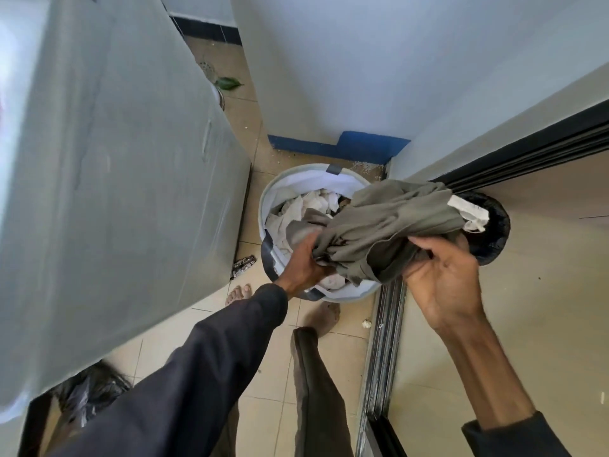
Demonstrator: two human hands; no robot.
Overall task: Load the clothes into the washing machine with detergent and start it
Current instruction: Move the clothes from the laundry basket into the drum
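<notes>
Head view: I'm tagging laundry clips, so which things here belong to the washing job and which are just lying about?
Part of the job:
- olive garment, gripped by left hand and right hand
- laundry basket
- white clothes inside it
- washing machine

Just lying about:
- green leaf
- wrapper on floor
- black bag

The garment point(389, 232) is plain olive-grey, with a white tag at one end. The laundry basket point(280, 189) is white with dark grey handles, and the clothes point(306, 209) in it are white and pale grey. The washing machine point(115, 176) is light grey. The floor point(329, 390) has beige tiles, the wall point(362, 77) is white with a blue skirting, and both sleeves are dark navy.
</notes>
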